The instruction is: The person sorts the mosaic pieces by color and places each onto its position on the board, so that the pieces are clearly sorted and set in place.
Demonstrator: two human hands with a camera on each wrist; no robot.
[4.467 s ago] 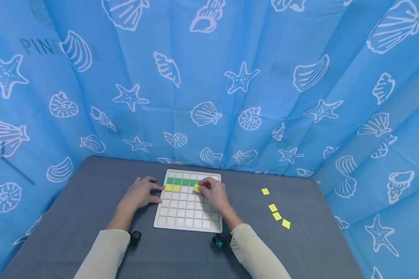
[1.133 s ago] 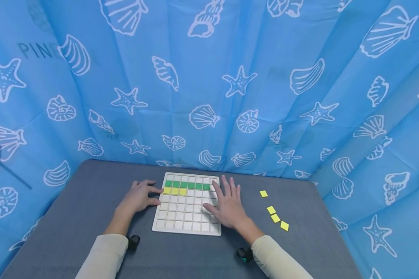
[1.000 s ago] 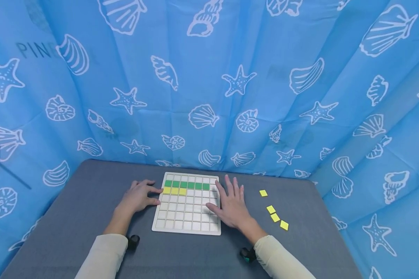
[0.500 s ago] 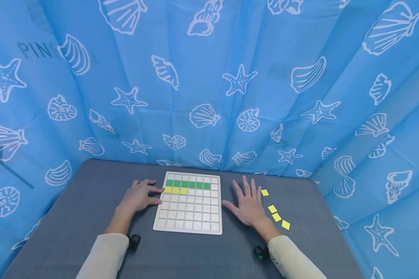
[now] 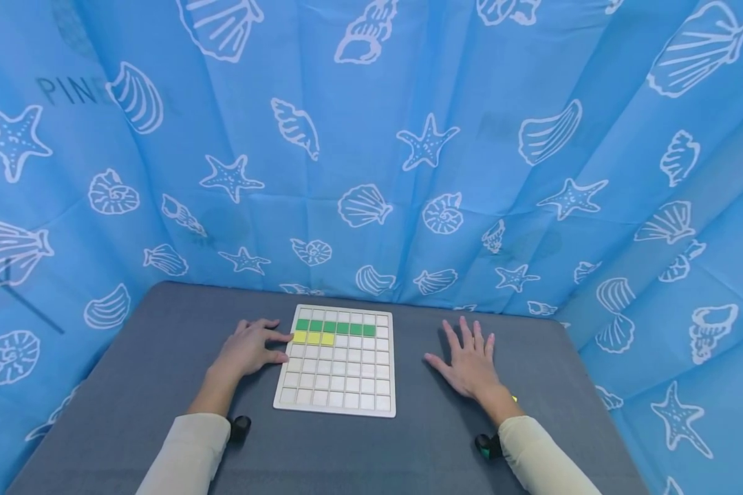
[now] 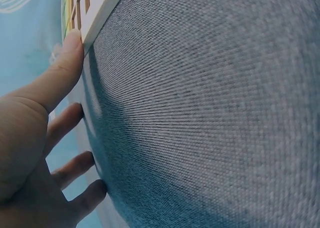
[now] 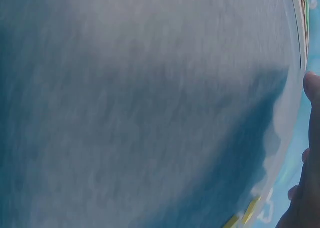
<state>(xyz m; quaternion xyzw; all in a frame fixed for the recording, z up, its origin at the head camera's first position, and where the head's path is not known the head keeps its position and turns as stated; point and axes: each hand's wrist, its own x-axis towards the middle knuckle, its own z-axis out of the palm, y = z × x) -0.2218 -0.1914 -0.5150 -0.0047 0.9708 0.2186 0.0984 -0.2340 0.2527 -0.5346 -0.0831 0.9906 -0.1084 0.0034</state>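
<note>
A white gridded board (image 5: 334, 364) lies on the grey table. Several green tiles (image 5: 330, 326) fill most of its second row, and three yellow tiles (image 5: 313, 337) sit side by side at the left of the row below. My left hand (image 5: 248, 349) rests at the board's left edge, index finger and thumb against it; in the left wrist view the thumb (image 6: 70, 58) touches the rim. To the right of the board, my right hand (image 5: 470, 363) is spread flat over the table, holding nothing. It largely hides the loose yellow tiles (image 7: 251, 209), two of which show in the right wrist view.
A corner of one loose yellow tile (image 5: 514, 399) peeks out beside the right wrist. Grey cloth covers the table (image 5: 322, 454), and a blue shell-print curtain (image 5: 371, 151) hangs behind it and along the sides. Each wrist wears a black camera band (image 5: 240, 427).
The right hand, earlier pinching a yellow tile over the board, has let go and moved right over the loose tiles. A third yellow tile now lies in the row. The left hand stays put.
</note>
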